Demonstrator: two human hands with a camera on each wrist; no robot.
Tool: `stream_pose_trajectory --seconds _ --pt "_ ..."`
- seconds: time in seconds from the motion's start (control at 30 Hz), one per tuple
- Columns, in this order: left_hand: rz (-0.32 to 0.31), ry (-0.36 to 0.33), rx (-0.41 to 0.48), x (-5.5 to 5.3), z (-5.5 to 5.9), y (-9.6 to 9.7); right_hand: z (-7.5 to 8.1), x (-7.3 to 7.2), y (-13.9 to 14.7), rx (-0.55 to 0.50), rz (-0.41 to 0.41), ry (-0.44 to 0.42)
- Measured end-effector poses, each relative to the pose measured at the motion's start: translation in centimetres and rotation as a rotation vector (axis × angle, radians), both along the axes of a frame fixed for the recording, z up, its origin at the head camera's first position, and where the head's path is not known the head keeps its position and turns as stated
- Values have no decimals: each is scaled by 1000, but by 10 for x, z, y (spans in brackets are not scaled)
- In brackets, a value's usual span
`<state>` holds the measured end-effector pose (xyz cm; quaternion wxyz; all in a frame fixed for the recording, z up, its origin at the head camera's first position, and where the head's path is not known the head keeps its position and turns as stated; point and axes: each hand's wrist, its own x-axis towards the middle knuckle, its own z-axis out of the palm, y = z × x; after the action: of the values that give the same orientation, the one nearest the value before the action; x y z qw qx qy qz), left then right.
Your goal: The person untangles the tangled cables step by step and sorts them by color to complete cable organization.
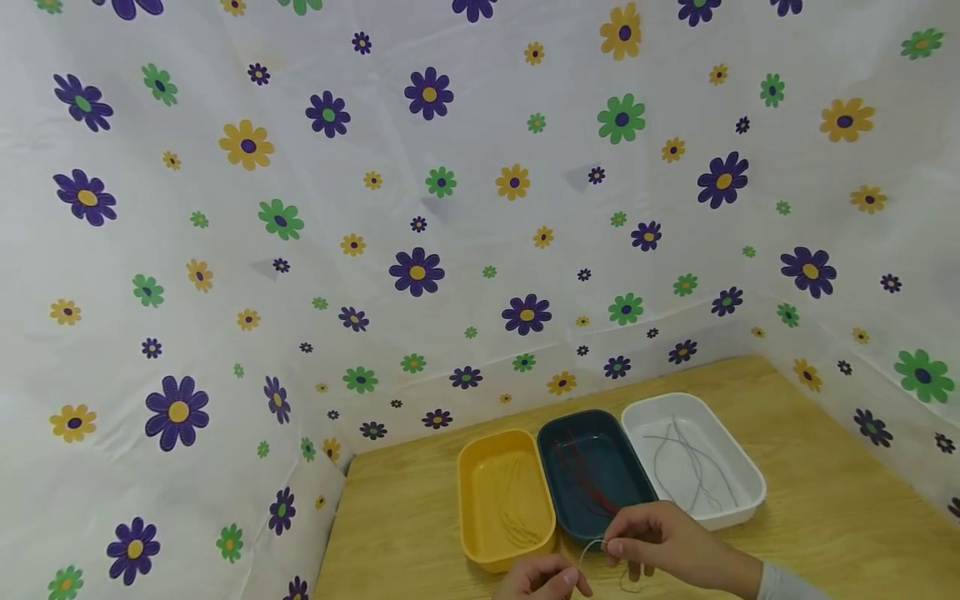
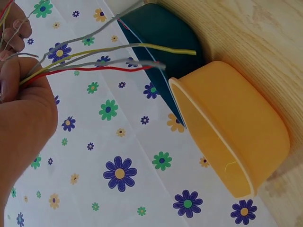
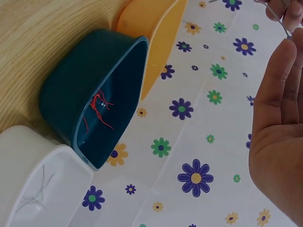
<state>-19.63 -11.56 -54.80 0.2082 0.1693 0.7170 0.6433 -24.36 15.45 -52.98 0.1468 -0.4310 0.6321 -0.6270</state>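
Low in the head view my left hand [image 1: 542, 577] and right hand [image 1: 663, 537] are close together in front of the containers. My left hand grips a small bunch of thin wires; in the left wrist view a yellow wire [image 2: 175, 49], a red wire [image 2: 104, 69] and grey wires [image 2: 90, 36] stick out of it. Between my right thumb and fingers a pale grey wire [image 1: 591, 547] is pinched, curving over toward the left hand. The right wrist view shows the right fingertips meeting at that grey wire [image 3: 285, 29]. Where the wires meet inside the left fist is hidden.
Three containers stand side by side on the wooden table [image 1: 832, 517]: a yellow one [image 1: 471, 508] with yellow wires, a dark teal one [image 1: 551, 467] with red wires, and a white one [image 1: 738, 512] with grey wires. A flowered cloth [image 1: 480, 200] hangs behind and beside them.
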Motion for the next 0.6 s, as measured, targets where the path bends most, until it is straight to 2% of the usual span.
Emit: stream_pose_trajectory --seconds 0.17,0.3,0.4,0.5,0.6 --pt "44 18 -22 -1 -2 -3 2 -2 9 34 -57 44" --pt "27 3 -36 -3 -3 -9 2 -4 18 63 -85 87" --pt "-8 16 -77 -2 -3 -13 2 -3 23 78 -96 85" --pt "-4 2 -112 -3 -4 -16 3 -2 26 91 -122 98" --pt "26 -14 -118 -5 -5 -18 4 -2 29 93 -169 147"
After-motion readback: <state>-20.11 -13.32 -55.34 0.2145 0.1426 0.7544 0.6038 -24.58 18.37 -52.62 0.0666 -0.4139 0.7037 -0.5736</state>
